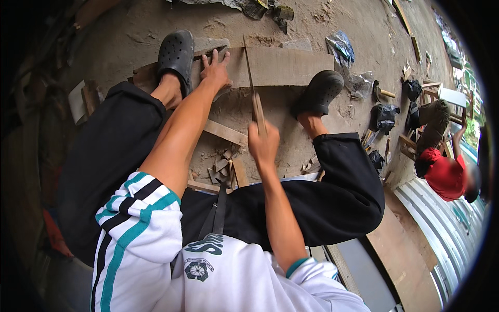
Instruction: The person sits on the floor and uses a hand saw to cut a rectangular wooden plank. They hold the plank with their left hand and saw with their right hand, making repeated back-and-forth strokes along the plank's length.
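My right hand (263, 139) is wrapped round the wooden handle of a handsaw (249, 65). The saw's narrow blade points away from me and crosses a flat wooden board (291, 66) that lies sideways on the ground. To the left of the blade, my left hand (215, 72) rests on the board with its fingers spread. My left foot, in a black clog (176, 56), is on the board's left part beside that hand. The other black clog (319, 93) is at the board's right end. The saw's teeth are too small to make out.
Wood offcuts (226, 132) and scraps litter the ground between my legs. Plastic wrapping (341, 49), a hammer (383, 93) and a black bag (384, 118) lie to the right. Further right, a person in a red shirt (446, 174) sits near corrugated metal sheets (447, 223).
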Action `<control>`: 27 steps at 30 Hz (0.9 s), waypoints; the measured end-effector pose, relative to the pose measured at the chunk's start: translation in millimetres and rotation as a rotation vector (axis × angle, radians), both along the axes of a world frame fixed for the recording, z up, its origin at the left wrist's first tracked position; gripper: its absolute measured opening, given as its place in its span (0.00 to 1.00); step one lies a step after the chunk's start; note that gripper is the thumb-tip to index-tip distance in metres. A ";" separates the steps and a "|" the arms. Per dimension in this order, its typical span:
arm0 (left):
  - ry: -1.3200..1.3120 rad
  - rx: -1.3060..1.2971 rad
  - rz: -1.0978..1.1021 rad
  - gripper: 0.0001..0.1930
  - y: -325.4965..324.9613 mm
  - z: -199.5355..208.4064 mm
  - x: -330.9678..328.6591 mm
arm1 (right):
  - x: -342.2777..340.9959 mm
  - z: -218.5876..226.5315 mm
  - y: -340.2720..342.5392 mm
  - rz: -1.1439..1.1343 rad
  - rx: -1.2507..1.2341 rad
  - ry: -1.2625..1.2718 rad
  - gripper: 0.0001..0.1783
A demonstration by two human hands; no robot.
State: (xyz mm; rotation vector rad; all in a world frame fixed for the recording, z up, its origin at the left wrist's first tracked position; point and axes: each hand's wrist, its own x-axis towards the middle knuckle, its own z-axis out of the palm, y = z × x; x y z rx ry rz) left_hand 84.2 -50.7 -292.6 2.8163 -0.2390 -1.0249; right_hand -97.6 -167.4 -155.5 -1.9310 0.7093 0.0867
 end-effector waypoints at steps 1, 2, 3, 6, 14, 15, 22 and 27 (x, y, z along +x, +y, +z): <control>-0.014 -0.003 0.001 0.59 2.9 2.7 2.7 | 19.8 -3.9 -3.6 0.037 -0.009 0.057 0.09; -0.015 -0.005 -0.004 0.59 4.9 2.7 1.9 | 14.7 -4.0 -1.9 0.057 -0.038 0.025 0.09; -0.010 -0.064 0.020 0.59 6.1 2.7 3.4 | 6.5 -2.7 0.7 0.076 -0.068 -0.007 0.08; 0.085 0.001 0.081 0.59 11.8 8.2 2.4 | -47.8 20.4 12.7 -0.005 0.043 -0.182 0.09; 0.049 -0.008 0.074 0.59 3.5 4.3 1.6 | -8.6 -3.3 -5.3 0.102 -0.087 -0.099 0.11; 0.068 -0.010 0.080 0.58 6.4 7.1 2.3 | -31.8 5.7 -2.8 0.057 -0.027 -0.119 0.12; -0.016 -0.128 0.045 0.58 2.4 -0.1 -2.0 | 20.9 -14.3 -3.7 0.014 -0.029 -0.001 0.10; 0.054 -0.030 0.090 0.59 12.1 5.9 0.1 | -36.5 11.8 0.5 0.040 -0.003 -0.109 0.11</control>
